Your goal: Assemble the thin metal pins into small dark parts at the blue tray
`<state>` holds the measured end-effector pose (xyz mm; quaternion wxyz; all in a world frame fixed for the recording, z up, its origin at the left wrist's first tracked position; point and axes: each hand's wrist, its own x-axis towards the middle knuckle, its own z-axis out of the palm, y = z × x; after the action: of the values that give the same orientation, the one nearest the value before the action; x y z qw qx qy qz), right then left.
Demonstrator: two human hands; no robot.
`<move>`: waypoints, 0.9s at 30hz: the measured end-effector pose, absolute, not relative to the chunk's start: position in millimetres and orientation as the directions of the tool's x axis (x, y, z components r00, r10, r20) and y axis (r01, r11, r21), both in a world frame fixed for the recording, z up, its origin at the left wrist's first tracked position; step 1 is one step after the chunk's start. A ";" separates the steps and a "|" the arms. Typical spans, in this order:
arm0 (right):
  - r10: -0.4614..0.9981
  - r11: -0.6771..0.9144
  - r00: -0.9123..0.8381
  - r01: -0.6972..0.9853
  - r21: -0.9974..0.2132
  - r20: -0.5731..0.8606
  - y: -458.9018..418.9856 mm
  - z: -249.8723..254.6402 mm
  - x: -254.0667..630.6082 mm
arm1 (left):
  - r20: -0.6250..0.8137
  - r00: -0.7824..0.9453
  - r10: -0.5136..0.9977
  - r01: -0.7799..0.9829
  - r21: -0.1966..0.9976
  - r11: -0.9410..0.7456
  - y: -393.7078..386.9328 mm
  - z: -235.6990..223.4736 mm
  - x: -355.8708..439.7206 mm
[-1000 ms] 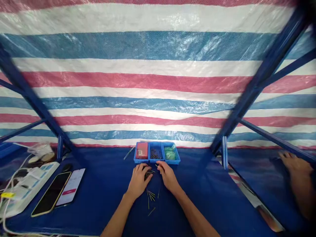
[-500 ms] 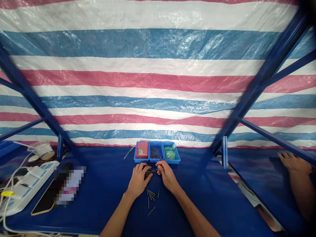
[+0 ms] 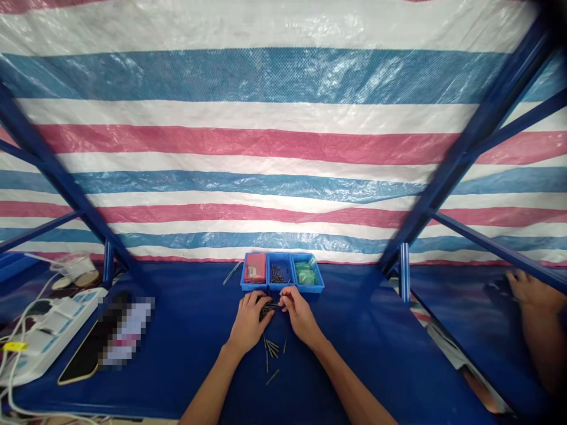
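My left hand [image 3: 248,320] is curled around a bunch of thin drill bits [image 3: 267,309], dark and brassy, whose ends poke out at the fingertips. Close to its right, my right hand [image 3: 297,314] has thumb and fingers pinched together at the tip of one bit beside the bunch. Below the hands several loose drill bits [image 3: 271,376] lie on the blue table. Just beyond, a blue middle bin [image 3: 287,270] contains more dark bits. The left bin [image 3: 253,287] carries a red packet [image 3: 256,265], and the right bin [image 3: 312,289] green packets [image 3: 305,273].
A pen [image 3: 230,273] lies left of the bins. Farther left are a phone [image 3: 80,360], a blurred-out paper and a white power strip [image 3: 57,330] with cables. Blue metal posts [image 3: 404,274] flank the table. At far right, another person's hand [image 3: 527,289] rests on a neighbouring blue table.
My right hand has shifted slightly toward the bunch in my left hand. The left hand stays put. At far right, the other person's hand has moved a little to the right.
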<state>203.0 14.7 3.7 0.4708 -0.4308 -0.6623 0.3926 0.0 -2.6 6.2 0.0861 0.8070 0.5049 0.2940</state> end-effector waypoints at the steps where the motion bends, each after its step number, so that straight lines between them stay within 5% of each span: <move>1: 0.943 0.318 -0.174 0.209 -0.925 0.285 14.8 4.1 202.9 | 0.389 0.316 0.866 0.764 0.436 -0.475 -2.7 6.1 0.0; 27: 0.881 0.429 -0.003 0.429 -0.795 0.474 14.6 17.1 211.5 | 0.397 0.309 0.864 0.767 0.434 -0.473 -2.5 6.3 0.6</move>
<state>211.5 14.6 17.1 0.5114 -0.4867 -0.6730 0.2206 0.6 -2.5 6.3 0.0816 0.8048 0.5067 0.2981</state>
